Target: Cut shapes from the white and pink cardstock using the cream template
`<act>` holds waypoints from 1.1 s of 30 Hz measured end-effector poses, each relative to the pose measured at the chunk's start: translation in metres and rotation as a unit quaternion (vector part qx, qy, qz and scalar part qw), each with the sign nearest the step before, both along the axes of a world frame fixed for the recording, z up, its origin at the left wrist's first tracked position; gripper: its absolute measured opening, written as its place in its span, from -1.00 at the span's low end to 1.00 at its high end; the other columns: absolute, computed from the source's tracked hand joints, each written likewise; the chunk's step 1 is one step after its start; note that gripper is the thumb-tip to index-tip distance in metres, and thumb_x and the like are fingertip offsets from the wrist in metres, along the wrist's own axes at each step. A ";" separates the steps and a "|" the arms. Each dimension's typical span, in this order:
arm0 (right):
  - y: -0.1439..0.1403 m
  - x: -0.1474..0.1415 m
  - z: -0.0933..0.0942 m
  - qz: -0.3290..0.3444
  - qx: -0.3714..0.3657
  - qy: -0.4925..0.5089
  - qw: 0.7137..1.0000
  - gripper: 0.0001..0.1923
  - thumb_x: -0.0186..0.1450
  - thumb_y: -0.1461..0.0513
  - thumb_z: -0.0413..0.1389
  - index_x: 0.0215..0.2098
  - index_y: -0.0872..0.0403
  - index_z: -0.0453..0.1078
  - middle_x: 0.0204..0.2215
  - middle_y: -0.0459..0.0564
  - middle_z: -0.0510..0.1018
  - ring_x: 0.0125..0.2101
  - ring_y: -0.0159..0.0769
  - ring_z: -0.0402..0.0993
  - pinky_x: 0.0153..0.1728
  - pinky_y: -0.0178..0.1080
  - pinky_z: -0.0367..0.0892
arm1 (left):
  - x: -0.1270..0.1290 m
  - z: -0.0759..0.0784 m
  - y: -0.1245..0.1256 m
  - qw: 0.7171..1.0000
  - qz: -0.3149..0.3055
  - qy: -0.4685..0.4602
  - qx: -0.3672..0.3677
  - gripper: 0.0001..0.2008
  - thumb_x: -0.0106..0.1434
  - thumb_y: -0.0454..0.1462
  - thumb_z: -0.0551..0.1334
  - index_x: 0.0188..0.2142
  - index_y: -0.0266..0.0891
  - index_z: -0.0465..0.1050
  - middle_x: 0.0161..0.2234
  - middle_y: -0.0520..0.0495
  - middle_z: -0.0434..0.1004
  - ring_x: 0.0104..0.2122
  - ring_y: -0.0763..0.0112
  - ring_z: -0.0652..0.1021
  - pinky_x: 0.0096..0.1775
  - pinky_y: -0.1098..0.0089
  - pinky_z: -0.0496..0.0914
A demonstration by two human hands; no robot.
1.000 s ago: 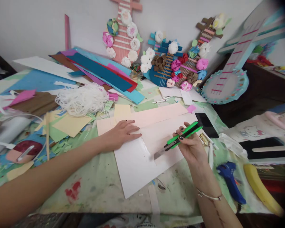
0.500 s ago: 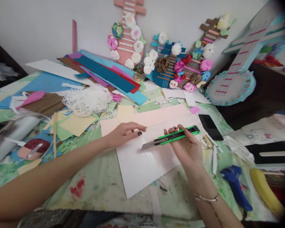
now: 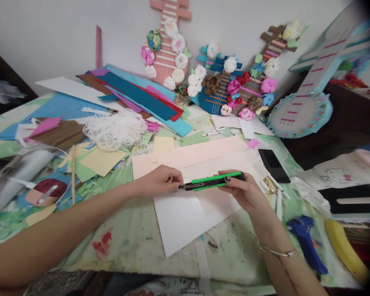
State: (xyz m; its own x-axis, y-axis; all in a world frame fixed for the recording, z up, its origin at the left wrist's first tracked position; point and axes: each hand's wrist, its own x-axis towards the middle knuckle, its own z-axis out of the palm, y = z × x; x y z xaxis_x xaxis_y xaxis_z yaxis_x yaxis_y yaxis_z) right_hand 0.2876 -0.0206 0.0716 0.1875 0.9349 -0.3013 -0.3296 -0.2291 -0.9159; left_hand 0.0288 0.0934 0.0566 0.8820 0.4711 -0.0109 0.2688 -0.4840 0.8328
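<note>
A green and black box cutter (image 3: 208, 181) lies level across the middle of the head view, above the white sheet (image 3: 179, 224). My right hand (image 3: 245, 190) is wrapped round its handle end, thumb on top. At the blade end, my left hand (image 3: 165, 181) pinches the blade between thumb and fingers, which hide most of it. Beneath and behind the hands lies pale pink card (image 3: 203, 152), with a small cream piece (image 3: 164, 149) on its left part.
A tangle of white string (image 3: 115, 129) and stacked coloured sheets (image 3: 142, 94) lie at back left. To the right are a black phone (image 3: 274, 165), a blue glue gun (image 3: 306, 242) and a banana (image 3: 345, 248). Flower-trimmed paper instruments (image 3: 222, 88) lean on the wall.
My left hand has closed on the blade, which showed bare before. The box cutter has turned more level, and my right hand has changed its grip on the handle.
</note>
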 end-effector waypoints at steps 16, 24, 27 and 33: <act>-0.010 0.019 -0.005 0.130 -0.031 -0.133 0.982 -0.75 -0.06 0.25 0.42 -0.38 0.13 0.60 -0.46 0.02 0.66 -0.45 -0.27 0.59 -0.40 -0.28 0.50 | -0.003 0.005 -0.004 0.988 -0.032 0.044 0.143 -0.83 0.23 -0.42 0.08 -0.41 -0.25 0.42 -0.41 -0.02 0.50 -0.38 0.41 0.48 -0.31 0.47 0.28; -0.006 -0.014 0.021 0.443 0.031 -0.408 0.798 -0.60 0.27 0.30 0.07 0.08 0.00 0.39 -0.49 -0.12 0.58 -0.50 -0.35 0.44 -0.44 -0.32 0.30 | -0.002 0.010 -0.016 0.983 -0.088 0.080 0.140 -0.83 0.21 -0.44 0.13 -0.42 -0.25 0.46 -0.41 -0.03 0.47 -0.40 0.39 0.47 -0.33 0.44 0.27; -0.006 -0.032 0.024 0.475 0.008 -0.434 0.766 -0.72 0.30 0.33 0.00 -0.03 0.06 0.35 -0.55 -0.15 0.46 -0.51 -0.37 0.38 -0.45 -0.35 0.24 | -0.004 0.013 -0.018 0.984 -0.093 0.078 0.132 -0.84 0.19 -0.45 0.15 -0.42 -0.26 0.48 -0.41 -0.03 0.49 -0.40 0.41 0.48 -0.33 0.46 0.27; -0.010 -0.032 0.016 0.401 -0.026 -0.457 0.793 -0.88 0.37 0.14 0.00 -0.28 0.02 0.23 -0.63 -0.21 0.37 -0.61 -0.42 0.26 -0.55 -0.37 0.14 | -0.013 0.009 0.006 0.992 -0.075 0.025 0.096 -0.84 0.24 -0.37 0.19 -0.33 -0.23 0.56 -0.42 0.04 0.59 -0.46 0.53 0.53 -0.40 0.58 0.32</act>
